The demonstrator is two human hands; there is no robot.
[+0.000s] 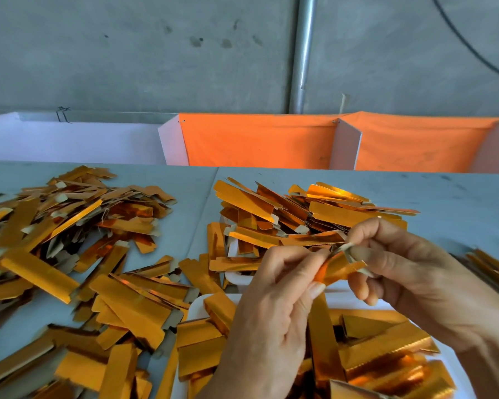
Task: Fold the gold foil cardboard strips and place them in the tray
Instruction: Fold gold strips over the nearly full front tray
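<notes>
Gold foil strip point(339, 269) is pinched mid-fold between left hand point(274, 306) and right hand point(409, 272), above the white tray point(198, 308) (partly filled) at the tabletop's point(458, 197) near edge; big loose heaps point(69, 226) remain, so much is left.

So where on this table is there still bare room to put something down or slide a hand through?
Bare table shows at far right, between the middle strip pile and the orange cloth, and in a narrow lane between that pile and the left pile. The near left and the white tray are crowded with strips; both hands, left hand and right hand, hold one strip above it.
</notes>
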